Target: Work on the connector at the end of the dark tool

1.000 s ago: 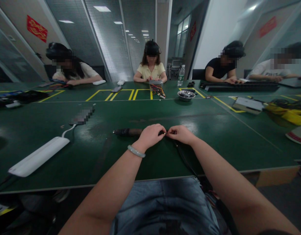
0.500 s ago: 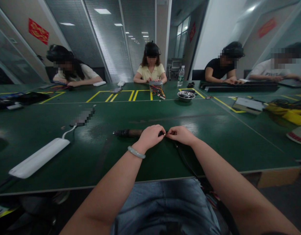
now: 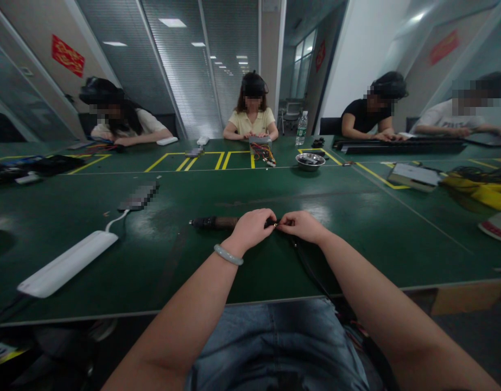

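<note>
A dark pen-style electric screwdriver lies on the green table, its metal tip pointing left. My left hand, with a pale bangle at the wrist, is closed around the screwdriver's rear end. Just to its right, my right hand pinches a small brass-coloured piece at that end, and the fingertips of both hands nearly meet. What exactly the right fingers hold is too small to make out. A black cable runs from below the right hand over the table's front edge.
A white power strip lies at the left, with a phone-like grey object beyond it. Farther back stand a metal bowl of small dark parts and a water bottle. Several people sit across the table.
Hardly anything differs. The camera view has shifted very slightly; both hands stay at the screwdriver's rear end.
</note>
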A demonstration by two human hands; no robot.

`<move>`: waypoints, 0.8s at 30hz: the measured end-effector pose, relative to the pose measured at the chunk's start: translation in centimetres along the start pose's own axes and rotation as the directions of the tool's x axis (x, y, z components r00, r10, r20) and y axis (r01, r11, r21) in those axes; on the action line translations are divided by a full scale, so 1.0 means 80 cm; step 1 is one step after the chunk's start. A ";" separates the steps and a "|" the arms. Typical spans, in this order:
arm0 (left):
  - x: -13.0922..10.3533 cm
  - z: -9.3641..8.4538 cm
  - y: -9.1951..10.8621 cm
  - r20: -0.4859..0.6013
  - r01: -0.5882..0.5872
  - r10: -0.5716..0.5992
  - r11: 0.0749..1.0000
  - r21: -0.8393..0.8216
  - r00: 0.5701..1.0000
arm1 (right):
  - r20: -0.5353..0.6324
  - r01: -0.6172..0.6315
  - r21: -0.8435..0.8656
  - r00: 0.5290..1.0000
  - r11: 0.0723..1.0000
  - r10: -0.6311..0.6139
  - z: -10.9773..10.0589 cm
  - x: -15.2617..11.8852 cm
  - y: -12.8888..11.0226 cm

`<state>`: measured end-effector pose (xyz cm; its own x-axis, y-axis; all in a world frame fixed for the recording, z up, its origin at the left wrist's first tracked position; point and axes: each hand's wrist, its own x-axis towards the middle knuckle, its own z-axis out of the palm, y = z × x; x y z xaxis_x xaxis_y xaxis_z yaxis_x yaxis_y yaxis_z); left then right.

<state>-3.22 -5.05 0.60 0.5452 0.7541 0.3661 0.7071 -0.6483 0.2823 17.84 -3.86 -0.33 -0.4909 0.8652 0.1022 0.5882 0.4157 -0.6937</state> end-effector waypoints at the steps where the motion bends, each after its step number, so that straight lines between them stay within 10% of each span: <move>1: 0.000 -0.001 0.000 0.009 -0.005 0.005 1.000 0.001 1.000 | 0.001 -0.003 -0.004 1.000 1.000 0.003 0.000 0.000 0.000; 24: 0.000 -0.002 0.001 0.018 -0.013 0.013 1.000 -0.017 1.000 | 0.001 -0.005 0.025 1.000 1.000 0.005 0.001 -0.001 0.002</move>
<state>-3.25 -5.11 0.75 0.5623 0.7473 0.3540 0.6922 -0.6596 0.2930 17.91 -3.85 -0.51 -0.4886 0.8669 0.0984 0.5740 0.4043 -0.7121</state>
